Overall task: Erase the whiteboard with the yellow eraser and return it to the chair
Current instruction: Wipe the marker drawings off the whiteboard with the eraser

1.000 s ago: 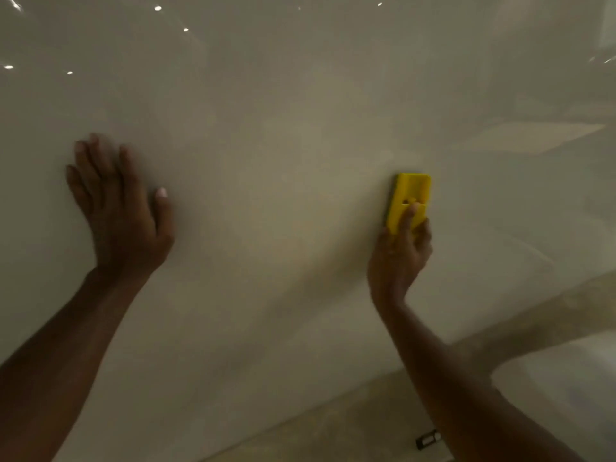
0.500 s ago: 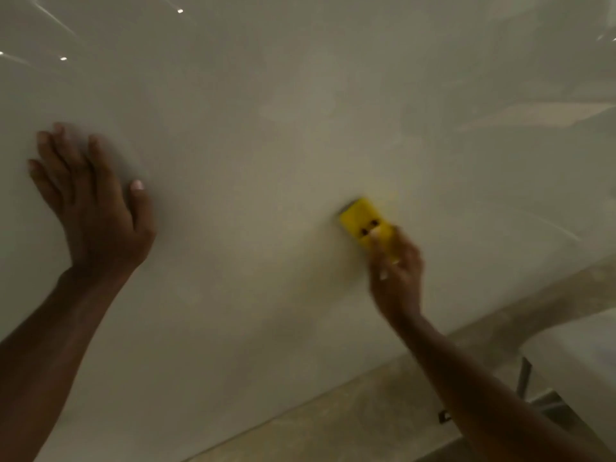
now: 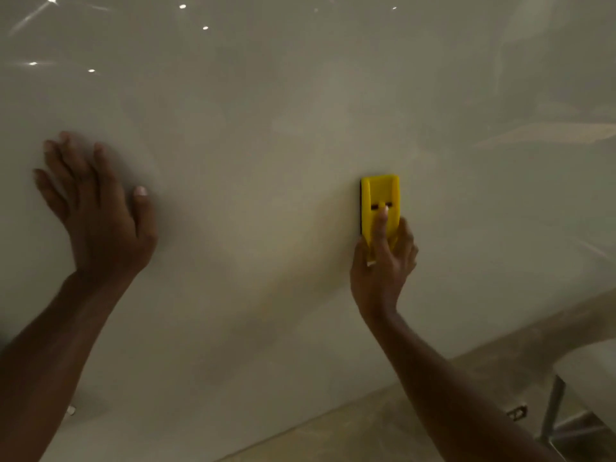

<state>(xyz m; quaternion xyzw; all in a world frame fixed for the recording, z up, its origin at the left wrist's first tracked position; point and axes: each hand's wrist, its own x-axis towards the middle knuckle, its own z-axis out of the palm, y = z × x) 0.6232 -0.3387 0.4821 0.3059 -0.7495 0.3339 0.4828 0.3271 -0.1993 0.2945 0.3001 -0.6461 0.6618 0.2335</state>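
Inspected at close range, dim light. Found yellow eraser (image 3: 380, 201) upright, pad face flat against whiteboard (image 3: 266, 95), roughly mid-board. Held at its lower half by right hand (image 3: 383, 261), grip clamped on the casing: 1 finger laid up the back toward 2 small slots, thumb and remaining fingers pinching the side edges. Noted left hand (image 3: 96, 208) spread flat on the board, well apart from the eraser, grip apart, holding nothing. Judged the eraser light and rigid, a hard plastic shell with a thin dark pad along the left edge; smooth sides likely slippery, so best taken by the long edges, as here. Saw no writing under the glare. Glimpsed pale seat on metal legs, possibly the chair (image 3: 586, 378), lower right.
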